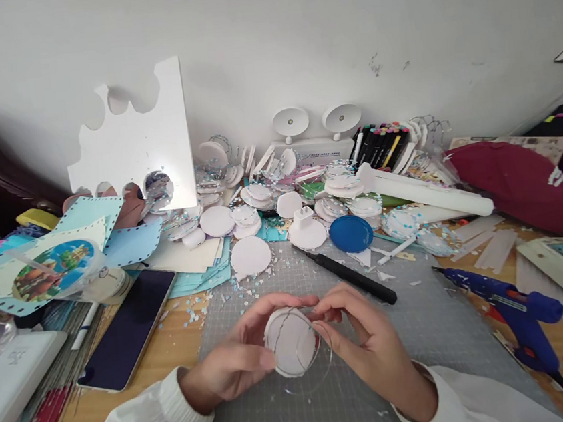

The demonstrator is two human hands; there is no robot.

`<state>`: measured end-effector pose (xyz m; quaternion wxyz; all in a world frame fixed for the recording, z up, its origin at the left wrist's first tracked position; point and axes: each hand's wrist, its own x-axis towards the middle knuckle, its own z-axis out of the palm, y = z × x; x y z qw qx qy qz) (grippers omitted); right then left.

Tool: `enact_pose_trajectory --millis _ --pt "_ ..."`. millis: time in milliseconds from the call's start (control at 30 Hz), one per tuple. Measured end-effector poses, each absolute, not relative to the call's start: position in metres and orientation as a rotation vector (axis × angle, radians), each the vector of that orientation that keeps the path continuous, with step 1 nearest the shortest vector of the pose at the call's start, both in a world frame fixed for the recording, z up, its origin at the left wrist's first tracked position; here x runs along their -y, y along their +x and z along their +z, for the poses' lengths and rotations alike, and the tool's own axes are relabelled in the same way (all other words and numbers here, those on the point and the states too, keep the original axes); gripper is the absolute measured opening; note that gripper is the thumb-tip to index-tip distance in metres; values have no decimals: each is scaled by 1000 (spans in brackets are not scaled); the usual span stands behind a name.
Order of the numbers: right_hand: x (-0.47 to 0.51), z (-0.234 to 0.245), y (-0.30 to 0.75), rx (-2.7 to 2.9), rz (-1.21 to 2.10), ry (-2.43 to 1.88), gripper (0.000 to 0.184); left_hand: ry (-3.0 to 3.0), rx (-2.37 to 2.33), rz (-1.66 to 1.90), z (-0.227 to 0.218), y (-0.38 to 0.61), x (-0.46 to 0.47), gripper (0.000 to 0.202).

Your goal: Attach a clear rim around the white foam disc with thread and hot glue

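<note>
A white foam disc (291, 345) stands tilted up above the grey cutting mat (262, 414), gripped at its left edge by my left hand (241, 353). Thin wire (330, 347) loops across the disc's face and hangs out to its right side. The fingertips of my right hand (368, 336) are closed in a pinch on this wire beside the disc's upper right edge. Just beyond my hands lie a black pen-shaped cutter (351, 277) and another white disc (251, 256).
Behind the mat, white discs wrapped in blue-dotted wire (344, 184) are heaped along the wall. A blue round lid (351, 233) lies before them. On the right is a blue glue gun (513, 311); on the left, a phone (129, 328) and a cut white board (133, 139).
</note>
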<state>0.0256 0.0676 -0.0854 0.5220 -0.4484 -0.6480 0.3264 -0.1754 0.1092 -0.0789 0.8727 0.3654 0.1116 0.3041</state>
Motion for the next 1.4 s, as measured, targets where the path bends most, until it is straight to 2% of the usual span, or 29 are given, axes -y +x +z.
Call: enact_pose_trajectory --millis 267,467,567,667,900,1133,1400 --pt "-70 -84 27 1320 1162 -1087 6 952 -311 650 -81 -176 -115 58" --pt "-70 -87 27 1315 1269 -1173 11 1657 -565 849 -70 -185 -121 19" --pt "-70 -84 27 1379 1227 -1202 10 1991 -657 863 -63 -186 -119 8" --pt "-71 -82 26 1452 1178 -1222 8 2078 -714 838 -63 -184 -117 12" --pt "-70 -85 28 1504 1040 -1222 7 1865 -691 760 -68 -179 -114 27" --pt "-71 -79 29 1688 909 -1156 14 1728 -732 750 -66 -178 -113 22" --pt "-68 -77 26 1622 987 -1149 19 1513 -767 693 -67 -179 -114 23"
